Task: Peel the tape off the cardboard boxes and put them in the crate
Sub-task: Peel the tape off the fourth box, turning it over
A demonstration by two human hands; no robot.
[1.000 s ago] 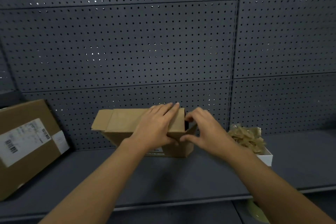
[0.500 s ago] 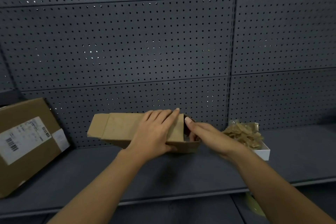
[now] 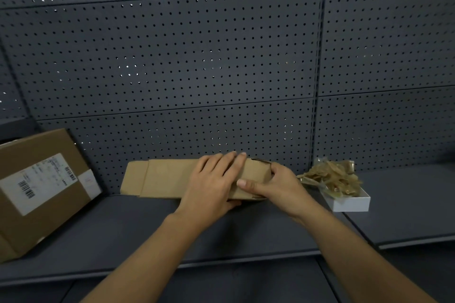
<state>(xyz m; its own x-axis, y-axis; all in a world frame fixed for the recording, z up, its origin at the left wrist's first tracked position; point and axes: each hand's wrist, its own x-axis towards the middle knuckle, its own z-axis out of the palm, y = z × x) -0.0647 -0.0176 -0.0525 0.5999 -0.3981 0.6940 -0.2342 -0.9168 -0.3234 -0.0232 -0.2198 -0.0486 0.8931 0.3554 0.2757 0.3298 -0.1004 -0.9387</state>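
The flattened box (image 3: 172,177) lies on the shelf (image 3: 123,226) at 6 o'clock. The left hand (image 3: 211,184) presses flat on it; the right hand (image 3: 278,187) grips its right end, thumb on top. It looks light, thin and bendy: best held at both ends. At 9 o'clock, a labelled box (image 3: 37,192); its barcode label's print is unreadable.

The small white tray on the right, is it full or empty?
Full: the white tray is heaped above its rim with crumpled tan tape strips.
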